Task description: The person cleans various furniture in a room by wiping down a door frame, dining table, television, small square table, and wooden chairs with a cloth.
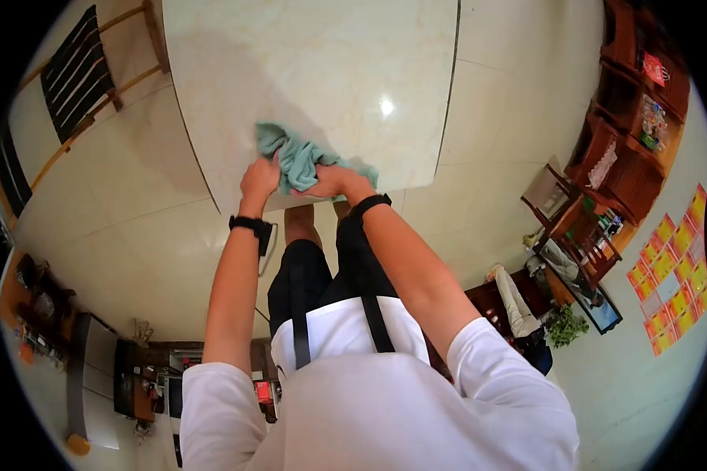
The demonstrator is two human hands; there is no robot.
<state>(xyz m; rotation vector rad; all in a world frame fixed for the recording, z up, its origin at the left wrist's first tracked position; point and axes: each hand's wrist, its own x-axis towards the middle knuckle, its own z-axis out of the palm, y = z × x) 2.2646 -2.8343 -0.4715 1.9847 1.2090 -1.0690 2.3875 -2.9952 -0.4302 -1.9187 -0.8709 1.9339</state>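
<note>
A crumpled green cloth (297, 161) lies bunched at the near edge of a pale, glossy tabletop (322, 71). My left hand (260, 180) is closed on the cloth's left side. From the right, my right hand (330, 181) grips the cloth's middle, its fingers partly hidden in the folds. Part of the cloth sticks out beyond my right wrist. Both wrists wear black bands, and the cloth touches the tabletop.
A chair with a black striped back (77, 74) stands at the left. Wooden furniture (617, 133) holding items lines the right side, near a small wooden chair (548, 195). Another person's light trousers (516, 302) show at lower right, beside a green plant (565, 325).
</note>
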